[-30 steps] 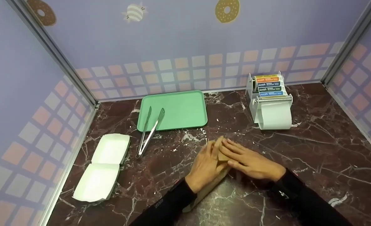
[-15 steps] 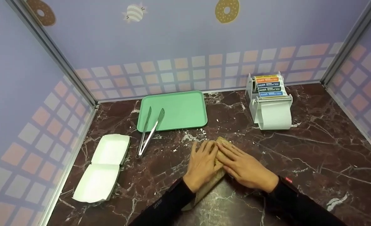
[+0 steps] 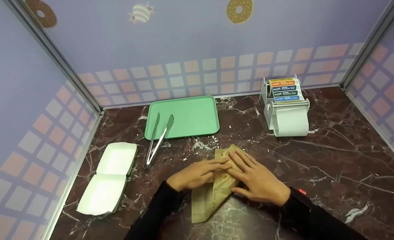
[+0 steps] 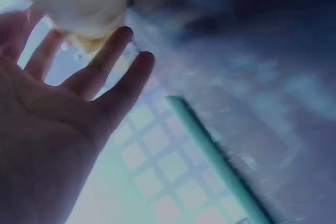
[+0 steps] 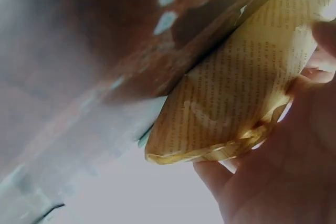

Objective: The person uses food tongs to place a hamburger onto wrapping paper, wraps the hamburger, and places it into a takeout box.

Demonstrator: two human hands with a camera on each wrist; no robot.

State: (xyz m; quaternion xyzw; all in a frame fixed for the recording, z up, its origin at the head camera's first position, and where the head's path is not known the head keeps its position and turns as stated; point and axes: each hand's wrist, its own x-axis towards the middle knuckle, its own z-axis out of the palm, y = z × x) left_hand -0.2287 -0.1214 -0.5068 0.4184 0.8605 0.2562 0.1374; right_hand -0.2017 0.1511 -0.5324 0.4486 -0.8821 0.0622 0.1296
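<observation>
A tan sheet of wrapping paper (image 3: 207, 203) printed like newsprint lies slantwise on the counter in the head view, folded around something hidden. My left hand (image 3: 197, 174) reaches in from the left, its straight fingertips on the paper's upper part. My right hand (image 3: 258, 178) rests over the paper's right side, fingers extended and thumb lower down. In the right wrist view, the printed paper (image 5: 226, 98) shows a folded, crumpled edge against the fingers. The left wrist view shows the left hand (image 4: 58, 108) with spread fingers beside a pale, blurred bulge (image 4: 84, 3).
An open white takeaway box (image 3: 107, 186) stands at the left. Metal tongs (image 3: 157, 143) lean on a green tray (image 3: 197, 116) at the back. A dispenser (image 3: 285, 106) with a white roll and colored labels stands back right. White crumbs dot the counter (image 3: 333, 160).
My left hand has come off the roll's left side and moved left, its fingers now pointing right. The paper's left flap has spread out. My right hand stays on the paper, nearly still.
</observation>
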